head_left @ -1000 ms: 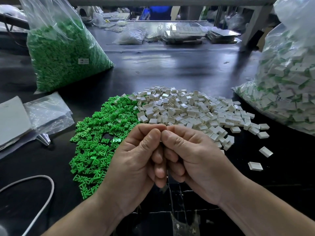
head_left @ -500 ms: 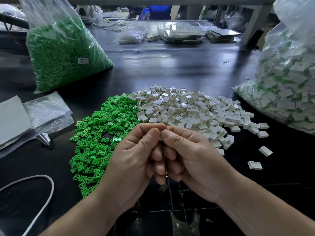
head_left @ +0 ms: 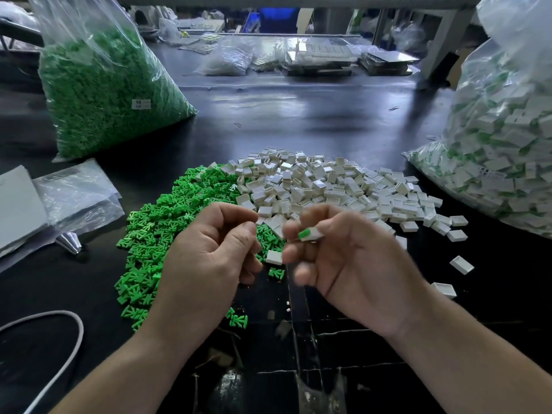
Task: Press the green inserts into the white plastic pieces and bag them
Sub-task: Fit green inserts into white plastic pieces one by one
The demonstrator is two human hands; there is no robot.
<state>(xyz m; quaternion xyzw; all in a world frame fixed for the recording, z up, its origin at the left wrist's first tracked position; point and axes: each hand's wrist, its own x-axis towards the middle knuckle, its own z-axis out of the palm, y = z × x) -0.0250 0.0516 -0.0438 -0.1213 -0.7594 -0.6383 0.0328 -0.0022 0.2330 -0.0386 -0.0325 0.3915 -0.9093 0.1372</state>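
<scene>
**Right hand pinches a fitted piece between the two heaps**

At far left a green bag (head_left: 104,94), clear plastic stuffed with green parts, stands on the dark table (head_left: 298,115). Nearer lie flat bags (head_left: 77,195) and a white cable (head_left: 68,327). Loose inserts (head_left: 155,231) form a heap left of centre, touching the heap of white pieces (head_left: 328,186) beside it. The left hand (head_left: 209,258) is over the green heap's near edge, fingers curled in and thumb by the forefinger. Whether it holds anything cannot be told. Just right of it, apart, the blurred right hand (head_left: 352,264) pinches a fitted piece (head_left: 310,234), white with green showing at its left end. A few strays (head_left: 461,264) lie on the table further right. At far right bulges a full bag (head_left: 501,150) of white pieces with green in them.
</scene>
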